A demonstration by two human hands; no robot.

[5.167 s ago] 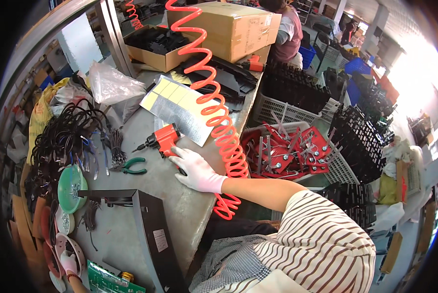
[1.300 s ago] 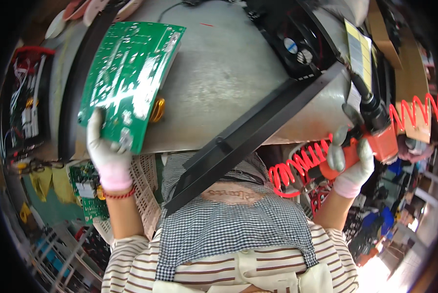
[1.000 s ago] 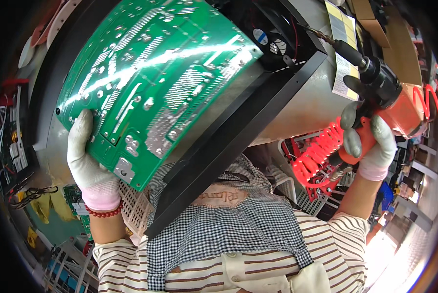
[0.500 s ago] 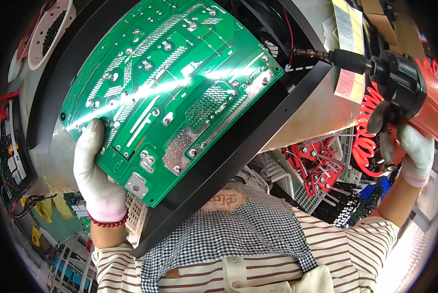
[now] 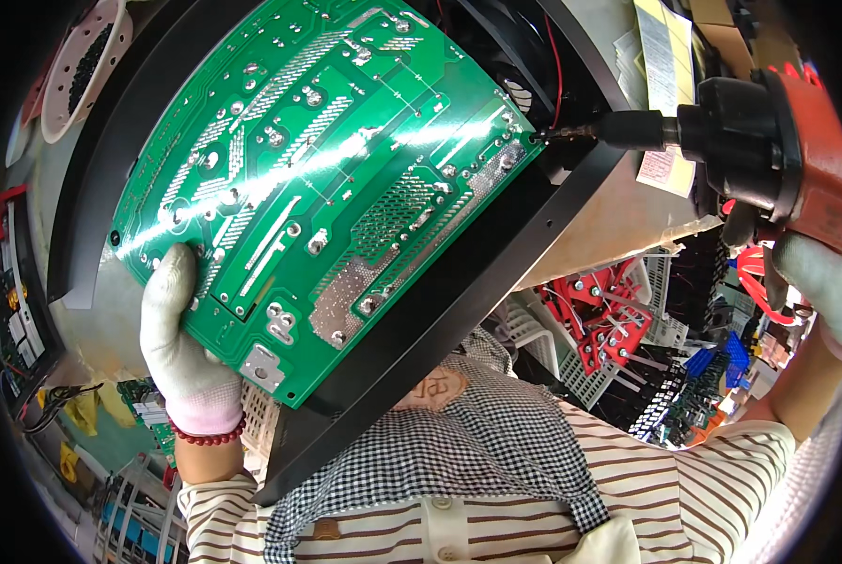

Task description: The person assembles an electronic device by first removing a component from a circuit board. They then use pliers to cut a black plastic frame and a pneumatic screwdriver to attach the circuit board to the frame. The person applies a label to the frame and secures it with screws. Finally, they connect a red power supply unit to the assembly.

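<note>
Left grip (image 5: 181,343), in a white glove, is closed on the near left edge of a big green circuit board (image 5: 336,188), thumb flat on top. The fingers are underneath, so can't tell how they sit.

Right grip (image 5: 816,277), also gloved, is wrapped round the handle of a red and black power driver (image 5: 745,132). It's way over by the dark rim on the right, so part of the hand gets cut off. The driver lies pretty much sideways, its bit (image 5: 571,134) pointing left, tip right at the board's far right corner. Touching or just above it? Can't say for sure.

The board is solder side up, sitting between the walls of a black metal case (image 5: 482,273); the near wall runs diagonally from near left to far right. There's a thin red wire (image 5: 559,70) inside at the far end.

Beyond the case's right side you get bare metal counter (image 5: 590,226), with a yellow label sheet (image 5: 665,61) farther back. A pinkish perforated bowl (image 5: 114,56) with dark bits in it is at far left. Below the counter edge on the right there's a heap of red parts (image 5: 598,315). Nearest the camera: checked apron (image 5: 421,461) over a striped shirt.
</note>
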